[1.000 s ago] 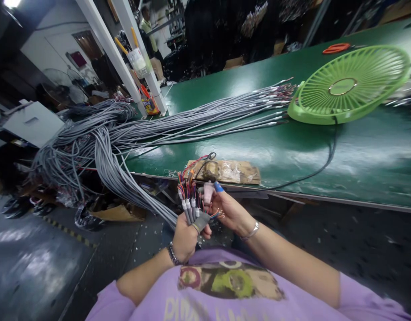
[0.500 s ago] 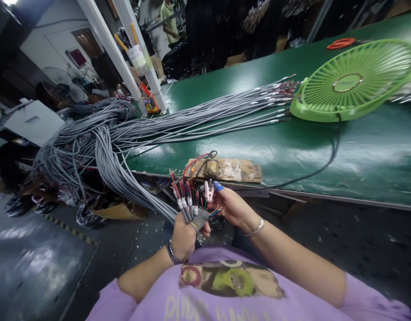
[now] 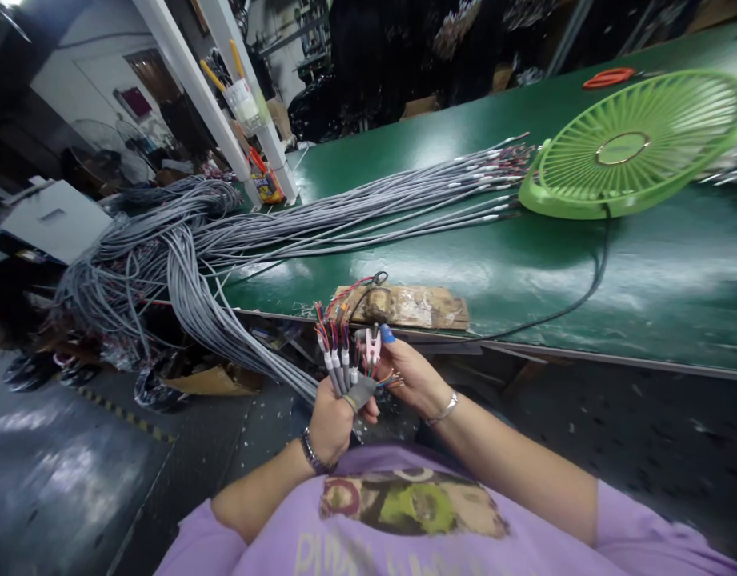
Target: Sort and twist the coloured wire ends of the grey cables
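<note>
My left hand (image 3: 333,418) is closed around several grey cables (image 3: 338,374), its thumb in a grey cover. White bands circle the cables near their tips, and thin coloured wires (image 3: 329,330) fan upward from them. Just to the right, my right hand (image 3: 411,376), with a blue cover on the thumb, pinches a pale pink, clip-like tool (image 3: 373,346). A few loose orange and blue wires (image 3: 390,379) stick out between the two hands. The fingers of my right hand are partly hidden behind the tool and wires.
A worn wooden block (image 3: 425,307) with red and black leads sits at the edge of the green bench (image 3: 560,296). Long grey cables (image 3: 356,204) lie across the bench, heaped at left. A green fan (image 3: 638,148) and orange-handled scissors (image 3: 609,78) are at right.
My right hand and the pink tool have moved slightly left and down, closer to the cables. The cable tips in my left hand have shifted a little right. A person in the background is out of sight.
</note>
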`<state>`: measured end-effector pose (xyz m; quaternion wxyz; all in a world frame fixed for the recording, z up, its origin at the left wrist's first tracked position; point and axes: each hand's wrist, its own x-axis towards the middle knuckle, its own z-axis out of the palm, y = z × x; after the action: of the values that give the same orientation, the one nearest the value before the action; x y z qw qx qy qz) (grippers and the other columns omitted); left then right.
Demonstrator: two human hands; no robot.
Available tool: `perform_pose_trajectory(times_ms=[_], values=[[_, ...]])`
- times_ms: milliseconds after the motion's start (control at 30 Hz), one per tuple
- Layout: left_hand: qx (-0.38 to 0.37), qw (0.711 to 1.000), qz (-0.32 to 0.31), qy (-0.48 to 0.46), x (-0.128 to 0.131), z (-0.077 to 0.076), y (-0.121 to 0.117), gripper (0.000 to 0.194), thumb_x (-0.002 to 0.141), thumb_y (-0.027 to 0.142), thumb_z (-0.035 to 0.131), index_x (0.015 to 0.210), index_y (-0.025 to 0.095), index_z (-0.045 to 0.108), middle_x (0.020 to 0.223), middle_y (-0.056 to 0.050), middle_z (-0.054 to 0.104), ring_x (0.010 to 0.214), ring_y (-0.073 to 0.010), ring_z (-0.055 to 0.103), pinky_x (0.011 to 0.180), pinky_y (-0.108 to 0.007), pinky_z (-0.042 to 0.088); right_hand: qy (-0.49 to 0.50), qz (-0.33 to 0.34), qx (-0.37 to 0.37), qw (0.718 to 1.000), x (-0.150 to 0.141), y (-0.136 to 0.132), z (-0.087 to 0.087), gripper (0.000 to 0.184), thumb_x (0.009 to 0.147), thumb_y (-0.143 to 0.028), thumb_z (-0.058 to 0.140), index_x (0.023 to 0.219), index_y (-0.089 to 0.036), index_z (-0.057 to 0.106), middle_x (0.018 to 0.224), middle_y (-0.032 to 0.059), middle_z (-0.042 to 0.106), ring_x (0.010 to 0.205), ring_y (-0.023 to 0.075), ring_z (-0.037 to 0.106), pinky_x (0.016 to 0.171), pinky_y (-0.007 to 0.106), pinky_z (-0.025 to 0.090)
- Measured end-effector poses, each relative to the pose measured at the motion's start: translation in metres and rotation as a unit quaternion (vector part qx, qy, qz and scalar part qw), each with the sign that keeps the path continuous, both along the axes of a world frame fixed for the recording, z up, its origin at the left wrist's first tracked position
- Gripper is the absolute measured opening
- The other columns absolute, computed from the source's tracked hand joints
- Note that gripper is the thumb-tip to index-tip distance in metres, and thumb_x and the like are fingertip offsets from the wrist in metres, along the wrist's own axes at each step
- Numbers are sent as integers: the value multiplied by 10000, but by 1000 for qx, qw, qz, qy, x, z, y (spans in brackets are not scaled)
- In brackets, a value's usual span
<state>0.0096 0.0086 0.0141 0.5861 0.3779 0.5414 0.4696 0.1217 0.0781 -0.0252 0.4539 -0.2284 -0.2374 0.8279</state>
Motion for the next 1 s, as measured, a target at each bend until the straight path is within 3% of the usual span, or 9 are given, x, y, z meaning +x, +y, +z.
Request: perform_pose_trajectory(times_ms=[100,333,500,633,800,1000], values=[[-16,1000,10,-4,0,0,0,450,590,562,772,551,160,574,446,1,564,379,-101,482,407,-233,431,14,-26,-40,999,-2,-1,2,356,716,-524,742,711,-175,670,646,10,650,569,122,558,571,248,471],[-8,1000,2,-7,-3,0,-3,461,616,566,760,523,158,567,439,-1,564,368,-95,478,401,-225,422,15,7,-60,998,4,-6,-5,475,758,-646,624,814,-178,679,692,12,643,555,107,542,543,228,462],[5,1000,-4,0,-8,-7,-12,450,649,556,753,535,157,578,453,-5,582,389,-99,508,425,-224,442,-9,48,-26,998,21,-15,-5,541,648,-692,690,799,-173,677,707,19,639,591,110,539,578,234,450],[4,1000,5,8,-12,-13,-17,439,664,562,743,587,153,601,486,-7,607,409,-106,530,434,-226,455,-91,86,28,992,31,-28,5,522,599,-629,767,796,-158,659,717,20,641,616,116,535,580,242,412],[6,1000,0,23,-13,-16,-16,426,674,548,738,608,154,592,495,-8,613,418,-114,543,447,-234,466,-188,78,134,970,27,-39,25,451,627,-567,777,714,-170,584,608,-22,594,542,100,470,545,249,381],[-24,997,-75,27,-14,-7,-11,427,606,526,789,683,157,587,487,-9,618,428,-134,557,470,-259,493,-190,118,162,961,22,-41,32,399,706,-539,709,682,-209,485,508,-27,599,485,140,544,514,277,414]])
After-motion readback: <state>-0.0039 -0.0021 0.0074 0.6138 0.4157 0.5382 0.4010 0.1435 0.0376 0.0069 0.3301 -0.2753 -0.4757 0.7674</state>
